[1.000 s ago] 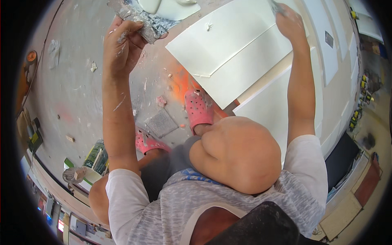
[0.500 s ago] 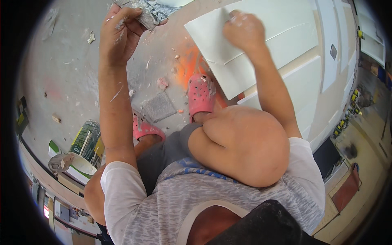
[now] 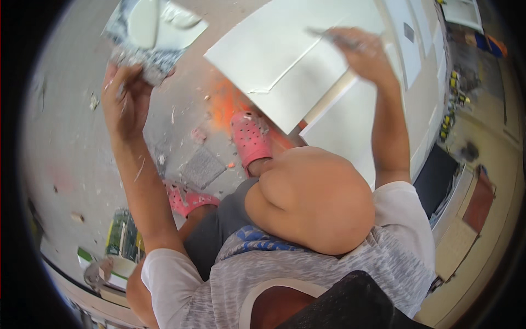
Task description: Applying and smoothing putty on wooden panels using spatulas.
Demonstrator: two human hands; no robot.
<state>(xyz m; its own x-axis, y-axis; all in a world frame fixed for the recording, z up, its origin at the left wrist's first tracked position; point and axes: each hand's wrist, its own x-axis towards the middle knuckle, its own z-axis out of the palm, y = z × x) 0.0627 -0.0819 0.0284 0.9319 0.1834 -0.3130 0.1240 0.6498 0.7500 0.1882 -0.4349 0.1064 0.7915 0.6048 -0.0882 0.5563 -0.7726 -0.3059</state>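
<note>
White, creamy paste point(image 3: 143, 23) sits in thick mounds on a flat, pale board point(image 3: 189, 39) with grey-smeared edges, held up at the upper left by the left hand point(image 3: 129, 98), whose thumb and fingers grip its crusted near edge. Both hands are bare, and whitish residue marks the right hand point(image 3: 364, 55), which is closed around a thin, grey, blade-like tool point(image 3: 323, 34). Motion blurs the tool; it is over a large, flat, white panel point(image 3: 246, 57), and contact with the surface cannot be determined. One narrow raised line crosses the panel lengthwise. Beside it, nearer the right forearm, lies a second white panel point(image 3: 345, 118). Orange staining point(image 3: 222, 104) marks the grey floor near the pink, perforated clogs point(image 3: 251, 134). Between the clogs lies a rough grey square point(image 3: 204, 167). Left of the left forearm is a green, paste-streaked container point(image 3: 123, 236).
</note>
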